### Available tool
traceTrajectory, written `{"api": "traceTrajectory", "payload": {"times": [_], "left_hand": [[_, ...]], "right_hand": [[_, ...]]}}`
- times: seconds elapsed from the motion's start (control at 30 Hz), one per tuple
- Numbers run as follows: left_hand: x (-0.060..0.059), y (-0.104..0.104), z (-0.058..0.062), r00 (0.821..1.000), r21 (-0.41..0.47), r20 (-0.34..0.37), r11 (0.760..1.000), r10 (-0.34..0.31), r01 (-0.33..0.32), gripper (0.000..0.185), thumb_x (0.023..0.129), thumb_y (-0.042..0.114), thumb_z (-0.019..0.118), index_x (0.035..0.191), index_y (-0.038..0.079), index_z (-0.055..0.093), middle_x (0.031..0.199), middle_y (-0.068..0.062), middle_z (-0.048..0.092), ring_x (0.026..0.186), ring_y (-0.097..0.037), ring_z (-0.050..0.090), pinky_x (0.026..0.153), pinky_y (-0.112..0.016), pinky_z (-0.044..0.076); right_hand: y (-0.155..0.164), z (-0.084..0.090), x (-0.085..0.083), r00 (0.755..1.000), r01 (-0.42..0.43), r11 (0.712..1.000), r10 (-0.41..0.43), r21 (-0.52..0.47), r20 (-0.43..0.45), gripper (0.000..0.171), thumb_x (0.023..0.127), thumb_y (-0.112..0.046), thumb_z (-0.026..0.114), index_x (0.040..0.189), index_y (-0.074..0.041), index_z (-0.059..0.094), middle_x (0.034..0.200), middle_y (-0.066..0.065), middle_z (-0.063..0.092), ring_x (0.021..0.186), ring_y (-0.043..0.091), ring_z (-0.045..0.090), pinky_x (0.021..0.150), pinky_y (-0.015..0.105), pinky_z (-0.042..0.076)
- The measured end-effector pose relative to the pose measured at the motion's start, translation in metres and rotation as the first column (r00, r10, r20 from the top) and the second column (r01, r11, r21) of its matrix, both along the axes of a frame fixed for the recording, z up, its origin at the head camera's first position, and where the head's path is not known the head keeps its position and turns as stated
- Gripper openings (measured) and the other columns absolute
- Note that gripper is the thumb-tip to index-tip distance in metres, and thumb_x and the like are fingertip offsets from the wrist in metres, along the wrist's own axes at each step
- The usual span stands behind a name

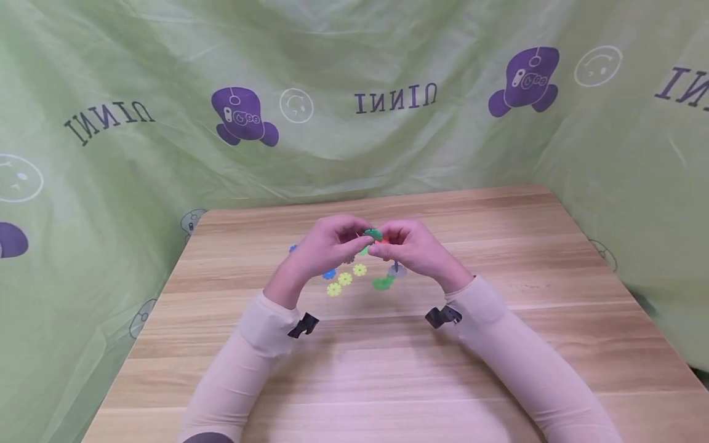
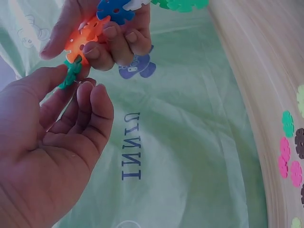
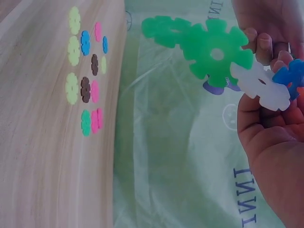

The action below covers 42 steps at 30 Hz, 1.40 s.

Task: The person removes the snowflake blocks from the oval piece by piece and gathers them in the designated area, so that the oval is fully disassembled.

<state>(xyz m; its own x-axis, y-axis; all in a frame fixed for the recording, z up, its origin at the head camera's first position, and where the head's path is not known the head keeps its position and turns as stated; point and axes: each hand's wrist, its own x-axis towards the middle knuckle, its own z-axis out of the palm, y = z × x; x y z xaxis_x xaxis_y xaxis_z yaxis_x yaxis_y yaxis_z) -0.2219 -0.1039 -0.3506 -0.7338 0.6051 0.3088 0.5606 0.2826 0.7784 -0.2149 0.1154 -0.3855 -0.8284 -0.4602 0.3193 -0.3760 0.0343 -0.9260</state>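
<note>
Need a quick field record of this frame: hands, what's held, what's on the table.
left hand: pinches a small dark-green plastic snowflake disc, pressing it to the orange disc's edge
right hand: grips a chain of joined plastic snowflake discs: orange disc, blue, white, large green
loose flat snowflake discs: yellow, pink, brown, blue, green, lying on the table
wooden table: backed by green printed cloth

Two hands (image 1: pixel 327 246) (image 1: pixel 412 249); on the table (image 1: pixel 498 258), three yellow discs (image 1: pixel 345 279), three pink (image 3: pixel 96 90), two brown (image 3: pixel 85 89)
</note>
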Motion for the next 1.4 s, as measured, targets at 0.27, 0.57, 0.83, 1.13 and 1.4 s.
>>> {"api": "traceTrajectory", "payload": {"times": [0.27,0.57,0.83,1.13,1.4], "left_hand": [[0.002,0.001,0.003,0.998,0.041,-0.060,0.999,0.013,-0.010,0.015,0.090,0.011,0.073,0.104,0.009,0.074,0.079,-0.001,0.066,0.058,-0.021,0.058,0.049,-0.031,0.052],[0.005,0.001,0.003,0.999,0.114,0.036,0.993,0.026,-0.030,0.006,0.092,0.004,0.068,0.097,0.004,0.068,0.076,-0.008,0.065,0.061,-0.025,0.060,0.052,-0.033,0.054],[0.004,-0.002,0.003,0.991,0.137,0.131,0.990,-0.003,-0.015,0.018,0.094,0.006,0.065,0.113,0.005,0.063,0.083,-0.013,0.068,0.071,-0.025,0.065,0.055,-0.034,0.055],[0.002,-0.002,0.001,0.993,0.085,0.104,0.995,-0.058,0.049,0.023,0.097,0.009,0.062,0.119,0.009,0.068,0.082,-0.007,0.070,0.068,-0.023,0.063,0.054,-0.029,0.050],[0.001,0.000,0.000,0.995,0.094,0.098,0.995,-0.025,0.015,0.015,0.094,0.007,0.065,0.108,0.008,0.072,0.078,-0.007,0.070,0.065,-0.023,0.063,0.053,-0.029,0.051]], "right_hand": [[-0.002,0.004,0.002,0.997,0.061,0.998,-0.060,-0.004,0.039,0.029,0.081,-0.016,0.082,0.105,-0.004,0.069,0.076,0.012,0.061,0.063,0.014,0.052,0.053,0.023,0.043],[0.001,0.007,0.003,0.992,0.103,0.994,-0.101,-0.024,0.071,0.043,0.079,-0.019,0.084,0.113,-0.004,0.063,0.091,0.013,0.067,0.076,0.021,0.062,0.059,0.025,0.051],[0.004,0.009,0.003,0.993,0.087,0.996,-0.085,-0.013,0.084,0.041,0.083,-0.026,0.082,0.116,-0.006,0.068,0.098,0.014,0.070,0.084,0.031,0.065,0.068,0.031,0.055],[0.005,0.011,0.003,0.994,0.075,0.997,-0.074,-0.004,0.080,0.037,0.082,-0.022,0.082,0.113,-0.006,0.071,0.097,0.014,0.071,0.078,0.023,0.064,0.069,0.030,0.055],[0.005,0.011,0.003,0.993,0.087,0.996,-0.088,0.011,0.075,0.036,0.081,-0.021,0.083,0.111,-0.005,0.071,0.094,0.010,0.072,0.080,0.023,0.066,0.073,0.032,0.057]]}}
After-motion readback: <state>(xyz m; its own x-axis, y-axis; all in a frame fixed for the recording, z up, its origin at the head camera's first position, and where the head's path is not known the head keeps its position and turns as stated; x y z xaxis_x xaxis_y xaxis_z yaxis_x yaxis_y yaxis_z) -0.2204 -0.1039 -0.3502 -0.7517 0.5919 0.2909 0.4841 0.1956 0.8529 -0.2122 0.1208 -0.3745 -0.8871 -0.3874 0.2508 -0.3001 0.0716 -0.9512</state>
